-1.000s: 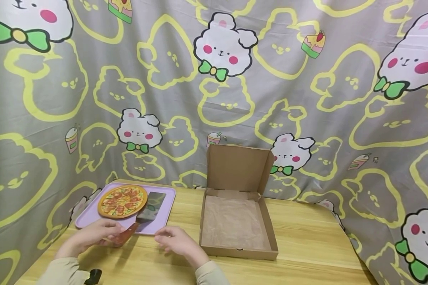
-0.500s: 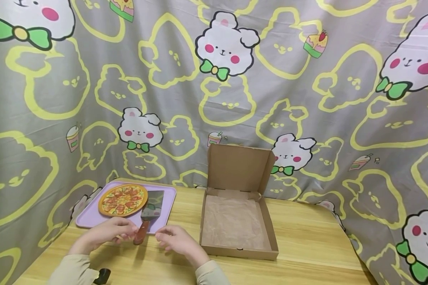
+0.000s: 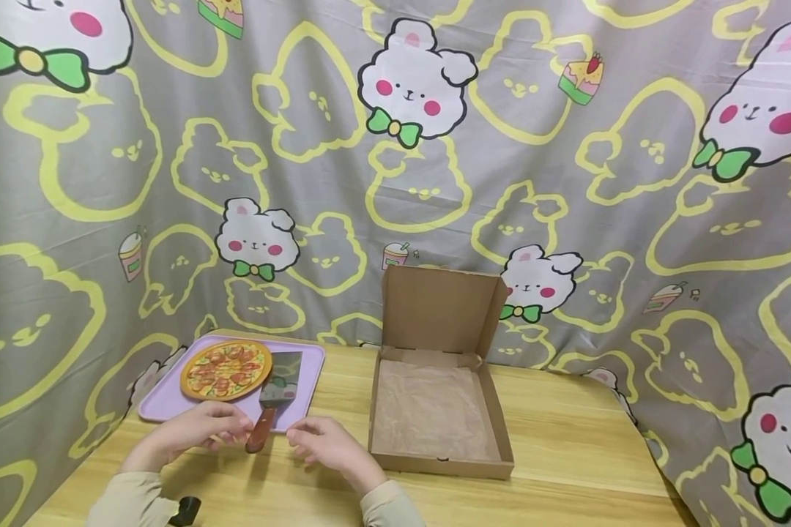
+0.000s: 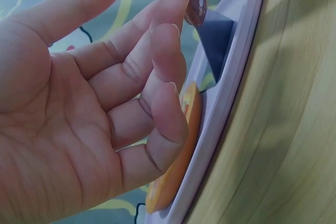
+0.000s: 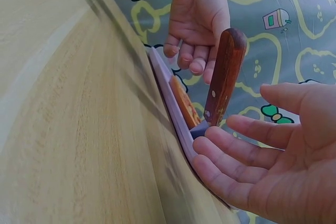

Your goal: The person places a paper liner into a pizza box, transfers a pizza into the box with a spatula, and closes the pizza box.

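Observation:
A round toy-like pizza (image 3: 226,370) lies on a lilac tray (image 3: 313,366) at the table's left. Beside it rests a pizza spatula (image 3: 261,430), metal blade on the tray, wooden handle jutting up past the near rim. My left hand (image 3: 204,428) hovers just left of that handle; in the left wrist view its fingers (image 4: 131,72) are loosely bent, the thumb apart, the palm bare. Right of the handle is my right hand (image 3: 329,443). The right wrist view shows its fingers (image 5: 239,153) relaxed and spread close to the handle, holding nothing.
An opened cardboard pizza box (image 3: 443,469), lined with brown paper (image 3: 435,410), stands right of the tray with its lid upright at the back. A patterned curtain (image 3: 336,183) hangs behind and left of the wooden table (image 3: 567,439).
My left hand first held the spatula's handle and shifted it rightward, then let go. The spatula now points more straight away from me. My right hand has stayed nearly still.

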`<state>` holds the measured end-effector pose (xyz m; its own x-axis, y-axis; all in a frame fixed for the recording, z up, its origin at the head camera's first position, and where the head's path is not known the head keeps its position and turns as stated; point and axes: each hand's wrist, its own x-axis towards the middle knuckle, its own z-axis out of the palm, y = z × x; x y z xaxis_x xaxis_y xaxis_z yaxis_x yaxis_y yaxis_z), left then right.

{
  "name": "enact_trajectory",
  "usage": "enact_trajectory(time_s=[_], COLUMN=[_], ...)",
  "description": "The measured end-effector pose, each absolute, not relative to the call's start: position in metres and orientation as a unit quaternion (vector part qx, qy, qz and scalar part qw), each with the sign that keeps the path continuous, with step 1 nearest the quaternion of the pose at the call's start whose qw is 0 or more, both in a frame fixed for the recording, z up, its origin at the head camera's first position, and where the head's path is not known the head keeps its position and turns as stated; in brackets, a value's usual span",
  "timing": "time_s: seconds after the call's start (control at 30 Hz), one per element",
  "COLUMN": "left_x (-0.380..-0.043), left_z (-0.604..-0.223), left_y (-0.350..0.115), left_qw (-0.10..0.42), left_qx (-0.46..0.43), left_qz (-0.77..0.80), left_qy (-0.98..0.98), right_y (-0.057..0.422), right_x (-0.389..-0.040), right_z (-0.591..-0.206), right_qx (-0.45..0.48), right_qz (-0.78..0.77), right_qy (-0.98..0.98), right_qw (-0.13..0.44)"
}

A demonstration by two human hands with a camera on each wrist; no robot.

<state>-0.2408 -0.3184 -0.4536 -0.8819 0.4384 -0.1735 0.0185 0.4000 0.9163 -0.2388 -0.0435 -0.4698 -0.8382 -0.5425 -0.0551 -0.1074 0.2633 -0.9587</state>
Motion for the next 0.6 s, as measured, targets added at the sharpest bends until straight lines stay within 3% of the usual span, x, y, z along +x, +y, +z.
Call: enact_trajectory(time_s=[0.3, 0.6], left_x=[-0.240, -0.237], left_z=[-0.452, -0.439], left_y=[-0.326, -0.344], left_qw=[0.205, 0.180], left_qx=[0.131, 0.099], left_qz=[0.529, 0.514], left_qy=[0.813, 0.833], right_y=[-0.047, -0.053], right_x=[-0.239, -0.239], right_z=[-0.472, -0.472], right_qx=[-0.216, -0.204], right_qz=[-0.565, -0.573], right_qy=[0.775, 0.773], right_qw=[0.184, 0.182])
